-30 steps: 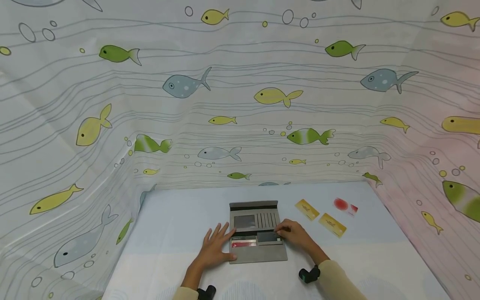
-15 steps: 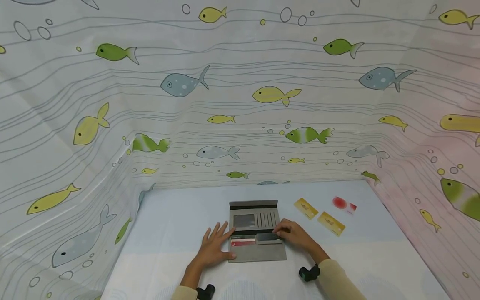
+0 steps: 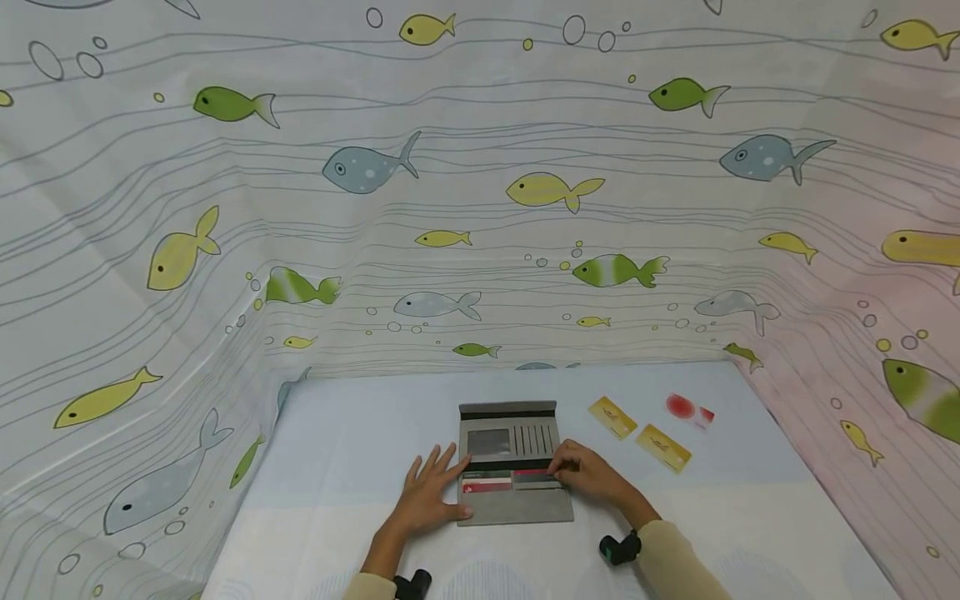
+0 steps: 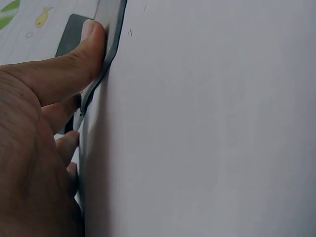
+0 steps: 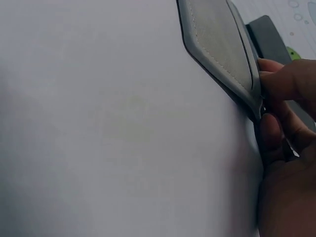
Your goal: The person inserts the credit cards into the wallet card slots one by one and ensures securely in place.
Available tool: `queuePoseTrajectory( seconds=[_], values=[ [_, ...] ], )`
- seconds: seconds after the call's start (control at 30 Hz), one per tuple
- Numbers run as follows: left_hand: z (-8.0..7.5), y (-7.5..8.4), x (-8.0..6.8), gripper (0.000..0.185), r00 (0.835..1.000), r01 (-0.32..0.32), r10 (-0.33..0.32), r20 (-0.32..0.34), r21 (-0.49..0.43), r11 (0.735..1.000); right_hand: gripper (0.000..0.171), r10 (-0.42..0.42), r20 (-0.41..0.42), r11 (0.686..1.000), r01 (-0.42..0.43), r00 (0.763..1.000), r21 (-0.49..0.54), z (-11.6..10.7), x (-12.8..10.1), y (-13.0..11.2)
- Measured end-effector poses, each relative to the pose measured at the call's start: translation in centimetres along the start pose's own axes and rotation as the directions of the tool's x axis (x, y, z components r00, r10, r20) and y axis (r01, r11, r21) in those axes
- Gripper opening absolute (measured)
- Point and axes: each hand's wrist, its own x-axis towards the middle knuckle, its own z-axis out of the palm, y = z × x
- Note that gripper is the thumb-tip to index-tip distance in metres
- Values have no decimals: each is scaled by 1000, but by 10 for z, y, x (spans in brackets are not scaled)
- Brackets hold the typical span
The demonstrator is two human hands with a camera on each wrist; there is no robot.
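Grey leather wallet (image 3: 513,467) is laid open at the bench (image 3: 352,433) centre. Its left edge is pressed by the left hand (image 3: 427,496), fingers straight and spread. A red card (image 3: 531,475) in the wallet's right slot is pinched by the right hand (image 3: 588,473). Two yellow cards (image 3: 637,432) lie at 2 o'clock.

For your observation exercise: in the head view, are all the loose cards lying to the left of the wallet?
No, the two yellow cards and the red-marked card lie on the table to the right of the wallet.
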Motion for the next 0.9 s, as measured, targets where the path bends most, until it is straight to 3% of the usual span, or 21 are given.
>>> queuePoseTrajectory(
  seconds=[0.37,0.9],
  values=[
    [0,2,1,90,1000,3,-3,-3,4,1000,14,34,23,998,-33,999,-57,4,1,2],
    [1,2,0,90,1000,6,-6,-13,-4,1000,22,-8,56,976,20,998,-217,13,3,-14]
  ],
)
